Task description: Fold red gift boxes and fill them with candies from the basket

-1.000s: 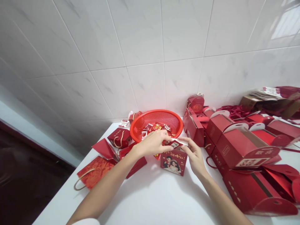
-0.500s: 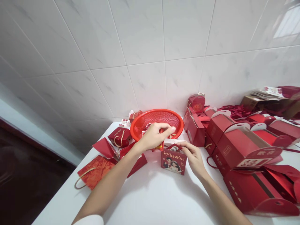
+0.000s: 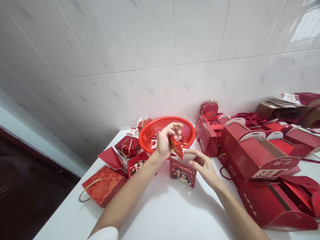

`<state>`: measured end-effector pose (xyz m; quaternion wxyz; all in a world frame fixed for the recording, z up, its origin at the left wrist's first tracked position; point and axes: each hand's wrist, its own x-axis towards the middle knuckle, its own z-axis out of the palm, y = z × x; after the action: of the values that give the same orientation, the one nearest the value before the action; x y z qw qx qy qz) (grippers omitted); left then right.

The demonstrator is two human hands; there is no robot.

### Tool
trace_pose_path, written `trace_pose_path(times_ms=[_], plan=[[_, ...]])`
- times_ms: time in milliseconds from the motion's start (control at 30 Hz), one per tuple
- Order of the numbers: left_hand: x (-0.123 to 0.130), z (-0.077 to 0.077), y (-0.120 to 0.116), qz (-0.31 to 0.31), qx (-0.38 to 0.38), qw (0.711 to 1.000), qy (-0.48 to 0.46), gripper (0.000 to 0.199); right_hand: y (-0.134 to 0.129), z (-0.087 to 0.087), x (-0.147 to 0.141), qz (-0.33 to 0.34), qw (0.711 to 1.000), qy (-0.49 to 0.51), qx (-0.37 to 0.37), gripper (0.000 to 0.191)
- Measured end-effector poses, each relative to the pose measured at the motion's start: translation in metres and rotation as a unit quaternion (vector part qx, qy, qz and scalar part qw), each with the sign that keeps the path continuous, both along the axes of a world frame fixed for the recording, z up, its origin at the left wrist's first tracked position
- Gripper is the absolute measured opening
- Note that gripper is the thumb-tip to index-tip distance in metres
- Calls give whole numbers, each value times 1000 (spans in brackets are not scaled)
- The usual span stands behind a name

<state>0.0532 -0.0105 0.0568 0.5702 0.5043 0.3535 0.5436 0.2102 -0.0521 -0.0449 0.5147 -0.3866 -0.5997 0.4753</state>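
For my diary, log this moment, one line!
left hand: holds shiny red packet; right hand: touches open red cardboard box; round red plastic basket: behind box

Basket (image 3: 167, 122): plastic mesh, kinda shiny
Packet (image 3: 177, 147): glossy film, super shiny
Printed box (image 3: 183, 173): smooth card, pretty matt
Table (image 3: 160, 206): looks smooth
Wall tiles (image 3: 197, 33): smooth, properly glossy

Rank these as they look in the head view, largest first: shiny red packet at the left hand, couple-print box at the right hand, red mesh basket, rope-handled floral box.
1. Red mesh basket
2. Rope-handled floral box
3. Couple-print box
4. Shiny red packet, clearly smallest
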Motion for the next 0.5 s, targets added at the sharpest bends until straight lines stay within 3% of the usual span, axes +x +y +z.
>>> trace_pose_path(times_ms=[167, 300, 500], plan=[[16, -15, -7, 70, 30, 995, 58, 25, 4, -5, 3, 16, 1000, 10, 12, 43], [15, -31, -12, 69, 74, 984, 149, 17, 3, -5, 1, 35, 998, 41, 19, 44], [0, -41, -16, 78, 206, 921, 322, 12, 3, -8, 1, 53, 997, 45, 33, 44]])
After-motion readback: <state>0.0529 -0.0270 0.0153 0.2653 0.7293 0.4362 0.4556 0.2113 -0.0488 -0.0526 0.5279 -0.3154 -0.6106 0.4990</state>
